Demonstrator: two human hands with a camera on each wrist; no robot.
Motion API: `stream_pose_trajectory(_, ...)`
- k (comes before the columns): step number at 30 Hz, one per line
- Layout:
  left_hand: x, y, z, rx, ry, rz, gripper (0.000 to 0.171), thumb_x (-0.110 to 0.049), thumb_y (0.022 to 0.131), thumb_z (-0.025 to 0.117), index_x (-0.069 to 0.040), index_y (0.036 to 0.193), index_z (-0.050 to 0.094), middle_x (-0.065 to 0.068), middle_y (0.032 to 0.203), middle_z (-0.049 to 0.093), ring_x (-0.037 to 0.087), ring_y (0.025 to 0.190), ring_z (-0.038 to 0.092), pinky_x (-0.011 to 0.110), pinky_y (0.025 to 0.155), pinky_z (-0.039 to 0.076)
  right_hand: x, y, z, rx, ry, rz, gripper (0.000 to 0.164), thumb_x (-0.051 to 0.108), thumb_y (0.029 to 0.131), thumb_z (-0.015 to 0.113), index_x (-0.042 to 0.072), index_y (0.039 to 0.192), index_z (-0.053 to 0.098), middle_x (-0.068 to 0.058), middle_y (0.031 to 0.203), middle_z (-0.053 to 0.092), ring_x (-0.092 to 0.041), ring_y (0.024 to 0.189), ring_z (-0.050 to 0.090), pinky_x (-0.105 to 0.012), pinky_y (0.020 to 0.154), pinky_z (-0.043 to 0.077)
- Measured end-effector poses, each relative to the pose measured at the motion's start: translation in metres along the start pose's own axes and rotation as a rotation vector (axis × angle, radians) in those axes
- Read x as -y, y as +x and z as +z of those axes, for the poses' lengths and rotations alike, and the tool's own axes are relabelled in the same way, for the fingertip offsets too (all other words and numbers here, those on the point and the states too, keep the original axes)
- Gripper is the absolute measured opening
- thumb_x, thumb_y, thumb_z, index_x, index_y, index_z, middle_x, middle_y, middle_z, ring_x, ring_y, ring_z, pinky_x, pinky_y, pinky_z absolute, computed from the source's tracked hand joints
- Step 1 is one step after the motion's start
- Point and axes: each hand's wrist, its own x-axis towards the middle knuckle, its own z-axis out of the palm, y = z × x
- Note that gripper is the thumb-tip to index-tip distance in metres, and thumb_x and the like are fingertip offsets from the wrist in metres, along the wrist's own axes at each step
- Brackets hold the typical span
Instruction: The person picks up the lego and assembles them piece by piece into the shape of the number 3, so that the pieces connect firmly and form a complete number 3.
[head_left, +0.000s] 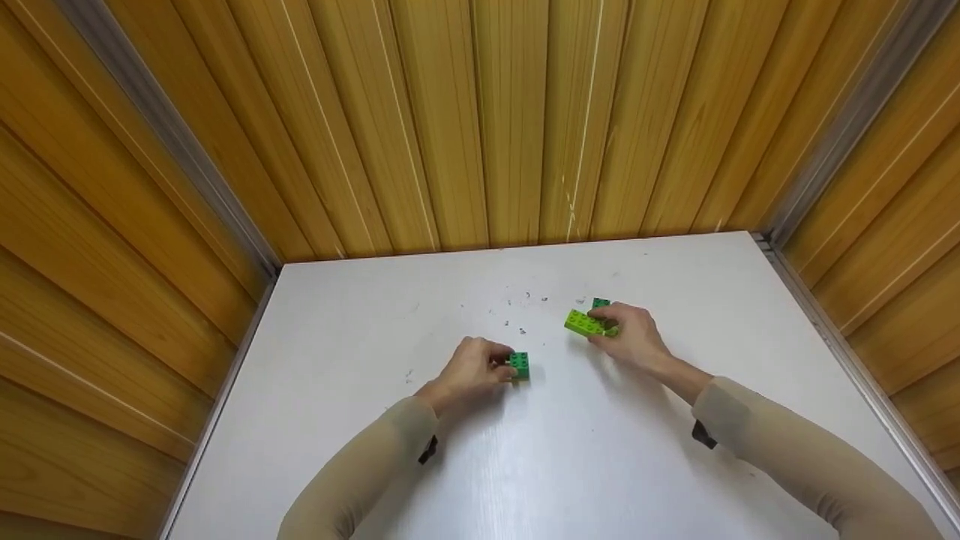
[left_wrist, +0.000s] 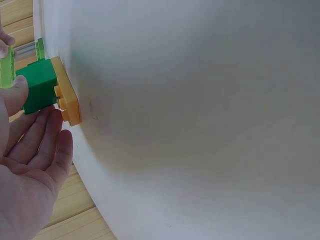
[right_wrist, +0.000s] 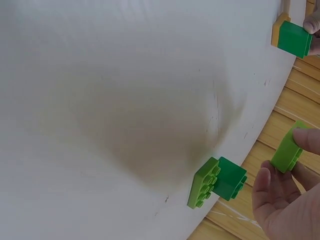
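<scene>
Between the thumb and fingers of my left hand point(head_left: 474, 367) is a dark green toy building brick point(left_wrist: 41, 85). It sits on an orange brick point(left_wrist: 67, 95), low at the tabletop. My right hand point(head_left: 631, 336) pinches a lime green brick point(right_wrist: 288, 150), lifted off the table. Near that hand, a second lime brick point(right_wrist: 203, 183) and another dark green brick point(right_wrist: 230, 178) are together on the table, studs showing. From the head view, the right hand and its brick partly cover this pair; whether the two are joined, I cannot tell.
A white tabletop point(head_left: 360, 450) with small dark marks spreads under both hands. Wood-look panels point(head_left: 510, 127) rise along its back and sides, with grey metal posts point(head_left: 169, 127) at the corners.
</scene>
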Motion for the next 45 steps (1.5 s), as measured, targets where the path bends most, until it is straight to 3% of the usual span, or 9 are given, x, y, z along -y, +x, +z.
stream_pose_trajectory(14,-0.005,-0.001,0.005,-0.028,0.039,-0.001,0.035,-0.015,0.105,0.078,-0.003,0.138,0.079,0.008,0.125,0.086,0.017,0.111,0.079,0.040,0.104,0.066,0.015,0.000,0.007,0.034,0.001,-0.007,0.043,0.010,0.097,0.084,0.001,0.139,0.077,-0.021,0.131,0.079,-0.040,0.120,0.076,-0.058,0.105,0.061)
stream_pose_trajectory(27,0.000,-0.001,0.005,-0.028,0.035,0.003,0.040,-0.020,0.108,0.077,-0.005,0.145,0.074,0.010,0.133,0.083,0.018,0.119,0.078,0.038,0.107,0.066,0.020,-0.001,0.012,0.043,-0.028,-0.059,0.041,0.009,0.095,0.086,0.001,0.135,0.079,-0.018,0.127,0.081,-0.038,0.115,0.077,-0.049,0.092,0.065)
stream_pose_trajectory(37,-0.002,-0.003,0.005,-0.044,0.035,0.024,0.031,-0.013,0.108,0.074,-0.004,0.137,0.078,0.009,0.131,0.084,0.018,0.119,0.079,0.035,0.105,0.066,0.026,-0.005,0.020,0.068,-0.029,-0.078,0.040,0.009,0.095,0.086,0.003,0.134,0.080,-0.016,0.127,0.082,-0.035,0.113,0.078,-0.042,0.088,0.063)
stream_pose_trajectory(45,-0.003,-0.004,0.005,-0.032,0.006,-0.041,0.039,-0.016,0.108,0.075,-0.003,0.145,0.074,0.011,0.140,0.080,0.022,0.128,0.077,0.039,0.111,0.064,0.033,-0.006,0.027,0.088,-0.024,-0.109,0.039,0.007,0.094,0.087,0.004,0.132,0.081,-0.015,0.123,0.083,-0.034,0.112,0.079,-0.038,0.086,0.063)
